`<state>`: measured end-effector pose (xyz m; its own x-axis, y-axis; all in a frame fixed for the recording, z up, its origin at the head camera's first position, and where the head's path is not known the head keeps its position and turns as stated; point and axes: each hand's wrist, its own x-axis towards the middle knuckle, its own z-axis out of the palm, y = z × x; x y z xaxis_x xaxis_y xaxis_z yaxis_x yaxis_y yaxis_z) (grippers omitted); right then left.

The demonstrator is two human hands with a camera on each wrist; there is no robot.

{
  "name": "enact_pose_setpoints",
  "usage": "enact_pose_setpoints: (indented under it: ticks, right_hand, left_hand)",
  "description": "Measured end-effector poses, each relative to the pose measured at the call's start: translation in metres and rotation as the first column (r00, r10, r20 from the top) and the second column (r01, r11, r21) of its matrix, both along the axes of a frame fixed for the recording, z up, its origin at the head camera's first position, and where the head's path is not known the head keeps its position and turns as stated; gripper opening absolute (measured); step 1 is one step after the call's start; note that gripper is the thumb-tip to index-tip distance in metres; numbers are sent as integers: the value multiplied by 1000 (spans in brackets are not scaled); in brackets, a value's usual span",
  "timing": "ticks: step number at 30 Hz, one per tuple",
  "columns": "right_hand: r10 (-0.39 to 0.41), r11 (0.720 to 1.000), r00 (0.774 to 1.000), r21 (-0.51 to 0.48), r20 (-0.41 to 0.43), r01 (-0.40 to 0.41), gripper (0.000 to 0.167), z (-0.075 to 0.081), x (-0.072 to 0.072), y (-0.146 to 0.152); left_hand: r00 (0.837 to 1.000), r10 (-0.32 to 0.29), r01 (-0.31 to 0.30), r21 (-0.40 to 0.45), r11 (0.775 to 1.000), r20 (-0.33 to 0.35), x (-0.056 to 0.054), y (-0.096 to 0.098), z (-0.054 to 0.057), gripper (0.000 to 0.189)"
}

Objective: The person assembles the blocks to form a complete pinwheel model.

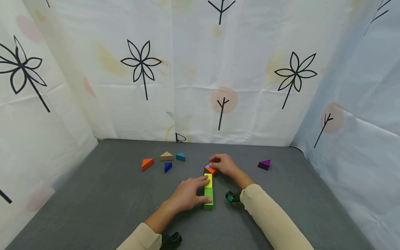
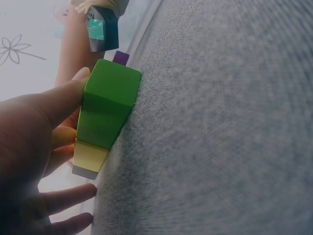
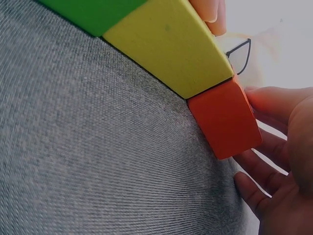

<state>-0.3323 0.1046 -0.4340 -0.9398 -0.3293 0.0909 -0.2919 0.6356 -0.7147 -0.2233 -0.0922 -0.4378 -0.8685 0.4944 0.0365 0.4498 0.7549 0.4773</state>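
Note:
A row of toy blocks runs away from me in the middle of the table: green [image 1: 208,195], yellow [image 1: 207,184], then an orange triangular block [image 1: 214,170] with a light blue piece [image 1: 207,166] against it. My left hand [image 1: 187,195] lies along the row's left side, thumb on the green block [image 2: 110,93] and extended fingers over the yellow one. At the far end my right hand [image 1: 225,164] pinches the orange triangular block [image 3: 227,120] between thumb and fingers. Its side meets the end of the yellow block [image 3: 171,51]. The fingers partly cover the light blue piece.
Left of the row, towards the back, lie an orange triangle [image 1: 147,164], a tan triangle [image 1: 166,156], a teal triangle [image 1: 180,157] and a dark blue triangle [image 1: 167,167]. A purple triangular block [image 1: 264,165] lies at the right. Patterned white curtains [image 1: 193,69] surround the grey table [image 1: 109,194].

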Motion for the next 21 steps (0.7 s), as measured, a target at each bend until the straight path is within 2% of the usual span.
enact_pose_setpoints:
  ticks: [10, 15, 21]
  right_hand:
    - [-4, 999, 1000, -49, 18, 5, 20, 2, -3, 7]
    - [-10, 998, 1000, -62, -11, 9, 22, 12, -4, 16]
    - [-37, 999, 998, -33, -49, 35, 24, 23, -4, 32]
  left_hand:
    - [1000, 0, 0, -3, 1000, 17, 0, 0, 0, 69]
    - [1000, 11, -11, -6, 1000, 20, 0, 0, -1, 69]
    - [999, 20, -20, -12, 1000, 26, 0, 1, 1, 70]
